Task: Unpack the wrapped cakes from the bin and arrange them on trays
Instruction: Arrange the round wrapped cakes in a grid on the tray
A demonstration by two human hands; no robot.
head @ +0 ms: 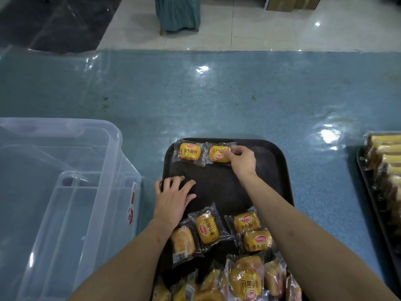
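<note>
Yellow wrapped cakes (219, 153), black tray (271, 161), speckled blue tablecloth (238, 101)

Two trays (273, 153); two bins (65, 148); two placed cakes (189, 151).

Blue table (238, 101): clear bin (65, 192) L, black tray (271, 170) ctr, 2nd tray (368, 183) R.

Bin (58, 192) left of my tray (271, 161); two cakes (189, 151) at its far edge; a pile (245, 276) nearest me; second tray (368, 183) right.
</note>
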